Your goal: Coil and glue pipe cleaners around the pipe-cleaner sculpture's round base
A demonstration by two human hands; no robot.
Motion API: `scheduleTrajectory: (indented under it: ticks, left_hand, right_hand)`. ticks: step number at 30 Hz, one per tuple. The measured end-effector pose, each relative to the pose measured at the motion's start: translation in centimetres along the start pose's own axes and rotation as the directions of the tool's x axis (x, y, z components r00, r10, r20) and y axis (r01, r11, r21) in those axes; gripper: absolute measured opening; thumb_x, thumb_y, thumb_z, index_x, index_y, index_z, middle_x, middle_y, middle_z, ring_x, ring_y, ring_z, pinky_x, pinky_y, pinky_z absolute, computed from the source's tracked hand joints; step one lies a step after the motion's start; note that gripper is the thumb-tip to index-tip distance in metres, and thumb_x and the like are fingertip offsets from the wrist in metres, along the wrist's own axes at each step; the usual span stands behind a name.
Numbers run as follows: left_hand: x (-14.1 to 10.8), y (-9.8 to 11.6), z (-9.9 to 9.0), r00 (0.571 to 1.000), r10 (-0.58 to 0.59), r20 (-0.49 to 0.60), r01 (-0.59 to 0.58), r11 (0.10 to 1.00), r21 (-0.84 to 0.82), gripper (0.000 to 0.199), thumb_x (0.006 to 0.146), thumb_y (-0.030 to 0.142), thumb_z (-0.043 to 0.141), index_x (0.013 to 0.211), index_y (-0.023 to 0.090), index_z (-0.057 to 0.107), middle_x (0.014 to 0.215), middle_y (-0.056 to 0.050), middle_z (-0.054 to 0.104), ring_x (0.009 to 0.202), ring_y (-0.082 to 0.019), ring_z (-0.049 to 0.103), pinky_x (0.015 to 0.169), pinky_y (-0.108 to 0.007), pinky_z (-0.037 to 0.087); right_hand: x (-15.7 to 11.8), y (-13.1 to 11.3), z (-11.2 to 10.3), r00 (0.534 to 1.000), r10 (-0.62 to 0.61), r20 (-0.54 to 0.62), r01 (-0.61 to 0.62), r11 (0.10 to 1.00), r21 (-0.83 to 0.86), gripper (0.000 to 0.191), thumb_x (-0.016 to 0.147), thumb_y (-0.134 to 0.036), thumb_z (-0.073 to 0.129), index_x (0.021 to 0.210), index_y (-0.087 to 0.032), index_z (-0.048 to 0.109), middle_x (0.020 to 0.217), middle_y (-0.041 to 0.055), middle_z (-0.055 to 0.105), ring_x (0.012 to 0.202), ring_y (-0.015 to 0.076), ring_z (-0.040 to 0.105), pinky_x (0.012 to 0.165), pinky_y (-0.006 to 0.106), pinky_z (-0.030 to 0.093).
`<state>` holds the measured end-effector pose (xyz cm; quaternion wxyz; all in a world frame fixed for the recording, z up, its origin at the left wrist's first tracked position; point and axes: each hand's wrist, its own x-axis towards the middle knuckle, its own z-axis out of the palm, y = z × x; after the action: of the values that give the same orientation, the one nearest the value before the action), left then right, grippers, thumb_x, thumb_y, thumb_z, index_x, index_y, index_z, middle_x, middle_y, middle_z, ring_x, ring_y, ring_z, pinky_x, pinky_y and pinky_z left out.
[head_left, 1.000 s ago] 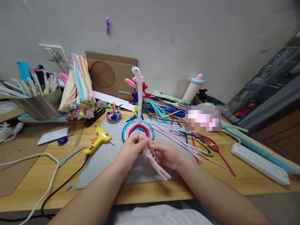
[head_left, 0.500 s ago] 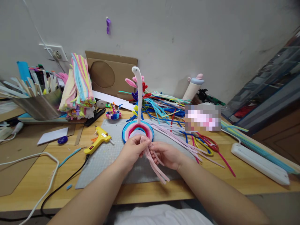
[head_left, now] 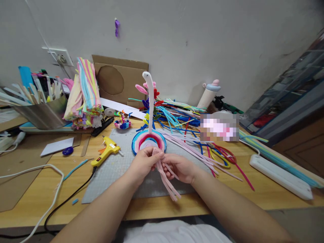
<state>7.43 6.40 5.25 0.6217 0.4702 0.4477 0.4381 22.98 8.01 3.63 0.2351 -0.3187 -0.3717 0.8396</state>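
Note:
My left hand (head_left: 144, 162) is closed, pinching the upper end of several pale pink pipe cleaners (head_left: 167, 184) between thumb and fingers. Their loose ends hang down toward the table's front edge. Against it, my right hand (head_left: 181, 167) is closed too, its fingers gripping one pink strand of the same bundle. Just behind both hands lies a round coiled base (head_left: 136, 141) in blue, pink and white, partly covered by my fingers. A white fuzzy stem (head_left: 151, 104) with a bent top rises from its back. Under everything is a grey cutting mat (head_left: 111, 182).
Left of the mat rests a yellow glue gun (head_left: 107, 152) with a black cord. More pink pipe cleaners (head_left: 194, 152) spread to the right, near a white power strip (head_left: 280, 177). A metal container (head_left: 45, 113) of sticks and a cardboard piece (head_left: 136, 77) stand at the back.
The hanging ends of the pink pipe cleaners have swung slightly left and down. Both hands keep nearly the same place and hold.

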Motion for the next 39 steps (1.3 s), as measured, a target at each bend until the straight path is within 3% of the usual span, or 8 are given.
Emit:
scheduleTrajectory:
  ticks: [6,11,15,26,32,39]
  left_hand:
    - [0.1,-0.2,0.0,1.0,-0.001,-0.001,0.001,1.0,-0.022,0.031,0.068,0.042,0.074,0.067,0.015,0.059,0.054,0.003,0.056,0.046,-0.007,0.044,0.043,-0.019,0.029]
    - [0.5,-0.6,0.0,1.0,0.01,0.0,-0.01,0.995,-0.094,0.032,0.071,0.046,0.07,0.081,0.016,0.062,0.064,0.001,0.061,0.054,-0.009,0.051,0.05,-0.02,0.036]
    - [0.5,-0.7,-0.1,0.999,-0.005,0.032,0.009,0.994,-0.111,0.031,0.068,0.043,0.074,0.077,0.015,0.064,0.068,-0.002,0.064,0.058,-0.011,0.056,0.054,-0.022,0.039]
    - [0.6,-1.0,-0.5,0.998,0.02,-0.056,-0.023,0.999,-0.049,0.03,0.065,0.042,0.076,0.067,0.014,0.066,0.058,0.0,0.063,0.053,-0.01,0.051,0.053,-0.021,0.037]
    - [0.5,-0.6,-0.4,0.996,0.043,-0.073,-0.044,0.999,-0.01,0.03,0.064,0.042,0.077,0.065,0.014,0.066,0.054,0.002,0.061,0.05,-0.008,0.048,0.051,-0.02,0.036]
    - [0.6,-0.5,-0.6,0.995,0.042,-0.095,-0.045,0.999,-0.028,0.033,0.065,0.044,0.076,0.06,0.014,0.061,0.054,0.001,0.061,0.05,-0.01,0.051,0.051,-0.021,0.038]
  right_hand:
    - [0.1,0.1,-0.1,1.0,0.023,-0.003,-0.023,1.0,0.016,0.016,0.07,-0.026,0.061,0.073,-0.01,0.064,0.053,-0.0013,0.053,0.041,0.0065,0.043,0.036,0.017,0.023]
    - [0.3,0.0,-0.4,0.992,-0.053,-0.116,0.062,0.995,0.076,0.021,0.071,-0.034,0.064,0.074,-0.015,0.06,0.057,-0.0019,0.057,0.044,0.006,0.045,0.041,0.017,0.032]
    - [0.3,-0.1,-0.4,0.985,-0.088,-0.15,0.101,0.992,0.08,0.021,0.071,-0.033,0.067,0.077,-0.015,0.06,0.059,-0.0017,0.058,0.045,0.0063,0.047,0.043,0.017,0.034]
    - [0.2,0.0,-0.2,0.992,-0.102,-0.076,0.102,0.995,-0.015,0.023,0.07,-0.033,0.07,0.08,-0.015,0.061,0.06,-0.0018,0.058,0.043,0.0067,0.046,0.038,0.017,0.029]
    - [0.4,0.1,0.0,0.968,-0.221,-0.12,0.211,0.974,-0.086,0.021,0.069,-0.029,0.074,0.075,-0.016,0.058,0.055,-0.0058,0.054,0.039,0.0029,0.039,0.035,0.015,0.022]
    - [0.0,-0.3,-0.3,0.988,-0.155,-0.023,0.153,0.984,-0.093,0.025,0.072,-0.035,0.072,0.079,-0.015,0.058,0.057,-0.0035,0.056,0.04,0.0056,0.045,0.034,0.016,0.025]
